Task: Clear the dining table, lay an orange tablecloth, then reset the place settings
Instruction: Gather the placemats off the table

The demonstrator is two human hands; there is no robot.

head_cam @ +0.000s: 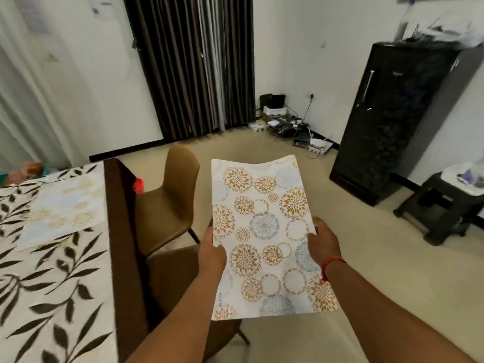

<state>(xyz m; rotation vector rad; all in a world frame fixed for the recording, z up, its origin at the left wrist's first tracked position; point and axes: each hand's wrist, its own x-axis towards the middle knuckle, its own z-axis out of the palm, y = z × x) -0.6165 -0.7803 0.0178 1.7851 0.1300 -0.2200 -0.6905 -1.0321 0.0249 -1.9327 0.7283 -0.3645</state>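
**Placemat held in both hands, beside the table**

Head view: I hold a floral placemat (264, 231) out in front of me, off the table, over the floor. It's white with gold and blue-grey round flower prints, long side running away from me, far end sagging a bit. My left hand (212, 251) grips its left edge, thumb on top, fingers curled under and hidden. My right hand (323, 241) grips the right edge the same way, thumb over the top, fingers underneath. A red thread (331, 263) sits round my right wrist.

The dining table (117, 231) is at my left, dark wood edge showing, covered by a white tablecloth with dark leaf print (52, 284). A second placemat (62, 210) of the same floral pattern lies flat on that cloth near the far end. Something blurred, orange and teal, sits at the table's far corner; can't tell what.

A brown chair (167, 200) stands just beside the table, a small red object (138, 185) at the table edge by it. Another chair seat is below my left arm, mostly hidden. Dark curtains (193, 66) at the back wall, black fridge (395, 121) to the right, dark stool (442, 205) near it, cables and boxes (290, 124) on the floor in the corner.
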